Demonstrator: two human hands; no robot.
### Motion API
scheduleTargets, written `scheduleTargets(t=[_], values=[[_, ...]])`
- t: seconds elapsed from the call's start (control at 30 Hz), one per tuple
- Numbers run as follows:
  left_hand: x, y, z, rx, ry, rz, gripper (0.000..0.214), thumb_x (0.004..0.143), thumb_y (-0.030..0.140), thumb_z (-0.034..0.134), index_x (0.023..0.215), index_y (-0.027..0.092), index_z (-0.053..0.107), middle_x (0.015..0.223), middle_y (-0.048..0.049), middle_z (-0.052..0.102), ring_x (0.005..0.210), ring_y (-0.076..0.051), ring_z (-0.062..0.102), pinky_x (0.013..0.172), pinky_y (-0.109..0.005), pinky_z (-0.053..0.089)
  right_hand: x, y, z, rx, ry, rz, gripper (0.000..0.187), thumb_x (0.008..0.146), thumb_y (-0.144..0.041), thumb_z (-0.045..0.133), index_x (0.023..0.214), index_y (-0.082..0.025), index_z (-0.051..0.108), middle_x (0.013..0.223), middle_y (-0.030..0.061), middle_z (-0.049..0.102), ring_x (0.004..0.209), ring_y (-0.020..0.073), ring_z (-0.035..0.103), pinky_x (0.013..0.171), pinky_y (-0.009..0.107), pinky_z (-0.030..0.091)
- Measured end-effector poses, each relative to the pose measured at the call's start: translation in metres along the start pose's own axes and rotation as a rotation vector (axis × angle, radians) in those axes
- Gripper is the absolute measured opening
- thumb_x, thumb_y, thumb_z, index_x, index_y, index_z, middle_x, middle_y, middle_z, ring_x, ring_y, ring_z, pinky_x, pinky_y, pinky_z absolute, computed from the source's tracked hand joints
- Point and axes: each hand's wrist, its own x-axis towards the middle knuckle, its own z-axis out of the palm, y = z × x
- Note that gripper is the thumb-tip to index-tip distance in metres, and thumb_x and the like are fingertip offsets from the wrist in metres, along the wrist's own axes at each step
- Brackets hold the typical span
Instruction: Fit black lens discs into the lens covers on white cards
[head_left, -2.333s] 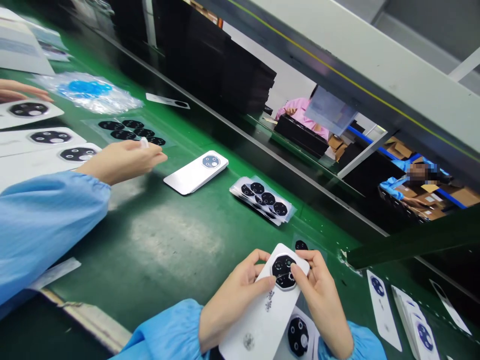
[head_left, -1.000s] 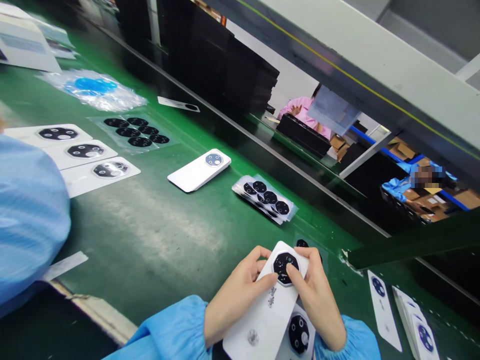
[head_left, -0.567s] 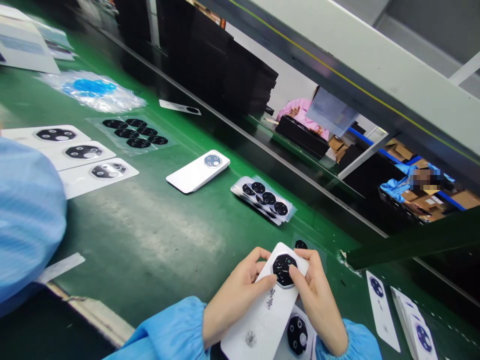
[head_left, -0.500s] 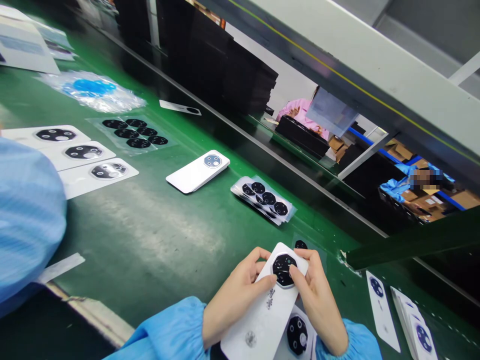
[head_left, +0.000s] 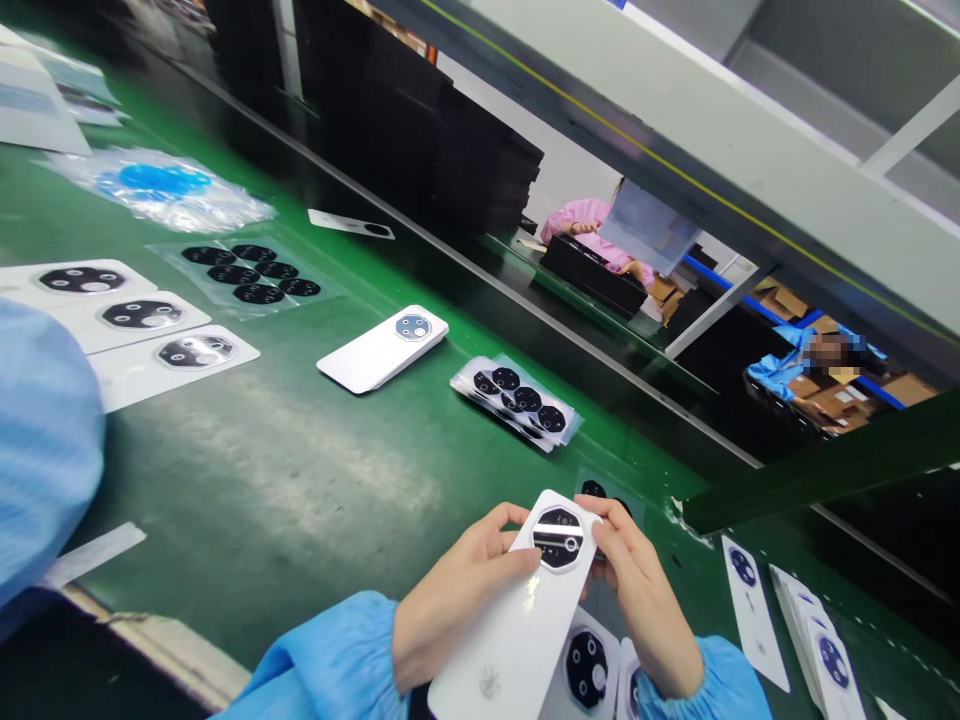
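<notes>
I hold a white phone back cover tilted up in front of me, low in the middle of the view. My left hand grips its left edge, thumb lying on the face beside the black octagonal camera lens plate. My right hand clasps the right edge next to that plate, fingers curled behind. Under the cover lie more white covers with black lens rings.
A green conveyor belt carries one white cover, sheets of black lens plates, three covers in a row and a clear bag. A co-worker's blue sleeve is at left. More covers lie at right.
I have tilted the cover so the lens plate catches light; my right thumb has come off the plate to the edge. The co-worker's hand withdrew from the belt earlier.
</notes>
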Motion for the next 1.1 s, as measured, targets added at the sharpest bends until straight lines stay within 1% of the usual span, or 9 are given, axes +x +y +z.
scheduleTargets(t=[0.1, 0.27, 0.37, 0.47, 0.63, 0.77, 0.93, 1.1], values=[[0.003, -0.002, -0.004, -0.027, -0.018, -0.035, 0.037, 0.074, 0.031, 0.068, 0.099, 0.017, 0.045, 0.084, -0.0121, 0.072, 0.08, -0.025, 0.068, 0.068, -0.032, 0.048, 0.0, 0.0, -0.001, 0.004, -0.005, -0.021, 0.04, 0.081, -0.052, 0.056, 0.101, -0.018, 0.056, 0.07, -0.0006, 0.059, 0.055, 0.0125, 0.055, 0.051, 0.026, 0.045], [0.007, -0.006, -0.011, -0.027, -0.045, -0.036, 0.034, 0.074, 0.03, 0.069, 0.097, 0.017, 0.047, 0.08, -0.008, 0.071, 0.065, -0.018, 0.066, 0.059, -0.025, 0.046, 0.0, 0.001, -0.003, 0.016, -0.011, -0.039, 0.04, 0.08, -0.052, 0.057, 0.1, -0.018, 0.057, 0.07, -0.0012, 0.058, 0.053, 0.0116, 0.054, 0.049, 0.025, 0.046], [0.005, -0.004, -0.009, -0.031, -0.053, -0.031, 0.034, 0.074, 0.031, 0.068, 0.097, 0.018, 0.048, 0.079, -0.0065, 0.07, 0.068, -0.019, 0.066, 0.061, -0.026, 0.046, -0.001, 0.001, -0.004, 0.01, -0.005, -0.054, 0.04, 0.079, -0.051, 0.058, 0.101, -0.018, 0.057, 0.07, -0.0014, 0.058, 0.051, 0.0112, 0.054, 0.048, 0.025, 0.046], [0.001, -0.001, -0.003, -0.025, -0.058, -0.014, 0.033, 0.076, 0.03, 0.066, 0.099, 0.018, 0.046, 0.081, -0.0078, 0.07, 0.076, -0.022, 0.067, 0.065, -0.028, 0.046, -0.002, 0.0, -0.004, 0.016, -0.002, -0.062, 0.038, 0.079, -0.049, 0.059, 0.101, -0.018, 0.057, 0.07, -0.0019, 0.058, 0.05, 0.0106, 0.054, 0.047, 0.025, 0.046], [-0.002, 0.001, 0.002, 0.005, -0.023, 0.024, 0.029, 0.077, 0.027, 0.065, 0.096, 0.018, 0.045, 0.079, -0.0063, 0.069, 0.065, -0.017, 0.064, 0.058, -0.025, 0.044, -0.004, -0.003, -0.004, 0.032, 0.013, -0.059, 0.037, 0.078, -0.047, 0.06, 0.102, -0.018, 0.058, 0.071, -0.002, 0.058, 0.05, 0.0105, 0.053, 0.047, 0.025, 0.046], [-0.002, -0.001, 0.002, 0.035, -0.027, 0.046, 0.028, 0.078, 0.029, 0.063, 0.096, 0.018, 0.044, 0.079, -0.007, 0.069, 0.065, -0.017, 0.064, 0.058, -0.025, 0.045, -0.006, -0.005, -0.004, 0.012, 0.013, -0.061, 0.038, 0.079, -0.048, 0.06, 0.103, -0.018, 0.058, 0.07, -0.0023, 0.058, 0.05, 0.0109, 0.054, 0.048, 0.026, 0.045], [-0.002, -0.003, 0.001, 0.063, -0.012, 0.074, 0.029, 0.078, 0.031, 0.064, 0.095, 0.018, 0.044, 0.08, -0.0062, 0.069, 0.063, -0.016, 0.063, 0.058, -0.025, 0.045, -0.005, -0.005, -0.007, -0.045, -0.034, -0.057, 0.037, 0.082, -0.049, 0.056, 0.105, -0.019, 0.056, 0.075, -0.0015, 0.059, 0.052, 0.0111, 0.055, 0.051, 0.026, 0.046], [-0.003, -0.002, 0.003, 0.069, 0.007, 0.085, 0.031, 0.076, 0.034, 0.066, 0.094, 0.019, 0.044, 0.08, -0.0048, 0.069, 0.063, -0.015, 0.063, 0.058, -0.025, 0.046, -0.005, -0.006, -0.008, -0.067, -0.022, -0.058, 0.039, 0.081, -0.051, 0.057, 0.106, -0.02, 0.056, 0.075, -0.0015, 0.059, 0.052, 0.0119, 0.054, 0.052, 0.027, 0.046]])
